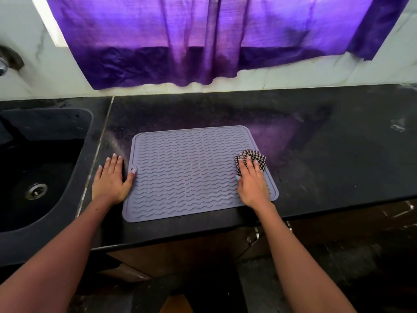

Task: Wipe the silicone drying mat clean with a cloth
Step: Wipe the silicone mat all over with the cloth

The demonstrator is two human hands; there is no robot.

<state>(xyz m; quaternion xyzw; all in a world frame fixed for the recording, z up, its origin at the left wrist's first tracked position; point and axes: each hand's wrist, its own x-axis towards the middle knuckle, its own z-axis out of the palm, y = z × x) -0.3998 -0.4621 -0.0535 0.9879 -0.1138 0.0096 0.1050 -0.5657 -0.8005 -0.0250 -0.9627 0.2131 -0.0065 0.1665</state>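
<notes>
- Silicone drying mat point(191, 175), grey-lilac, rectangular with rounded corners and wavy ridges, lies flat on the black stone countertop point(327, 159), near its front edge and right of the sink.
- Right hand point(252, 184) lies palm down on the mat's right side, fingers spread and pressing a crumpled black-and-white checked cloth point(253, 158) against the mat close to its right rim; the cloth shows beyond the fingertips, pinned under the flat hand rather than closed in a fist.
- Left hand point(111, 179) rests open and flat on the countertop just left of the mat, holding nothing; its thumb reaches onto the mat's left rim.
- Dark sink point(45, 136) with a metal drain sits at the far left.
- Purple curtain point(203, 41) hangs over the white wall behind the counter.
</notes>
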